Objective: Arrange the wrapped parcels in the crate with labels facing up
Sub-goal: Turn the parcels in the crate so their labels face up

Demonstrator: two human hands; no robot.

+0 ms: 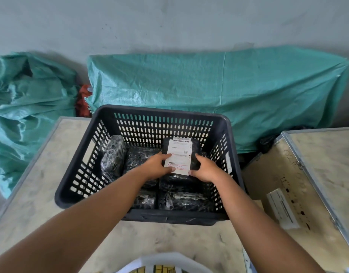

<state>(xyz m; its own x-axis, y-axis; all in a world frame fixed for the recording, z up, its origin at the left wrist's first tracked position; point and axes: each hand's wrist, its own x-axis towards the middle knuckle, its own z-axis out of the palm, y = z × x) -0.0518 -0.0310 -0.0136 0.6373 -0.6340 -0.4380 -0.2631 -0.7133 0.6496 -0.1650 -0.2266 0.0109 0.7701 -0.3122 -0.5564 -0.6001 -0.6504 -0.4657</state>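
A dark perforated plastic crate (pixel 220 123) stands on a pale worktop. Inside lie several black parcels wrapped in clear film. One black parcel (pixel 195 146) at the back right shows a white shipping label (pixel 179 156) facing up. My left hand (pixel 156 166) grips that parcel's left side with the thumb on the label. My right hand (pixel 206 169) grips its right side. Another wrapped parcel (pixel 113 156) leans upright against the crate's left wall. Further parcels (pixel 181 200) lie along the near wall with no label showing.
Green woven sacks (pixel 218 85) lie behind the crate and at the far left (pixel 22 107). A wooden box (pixel 287 194) with metal edging and a white label stands to the right. A white rim with yellow contents (pixel 163 265) shows at the bottom edge.
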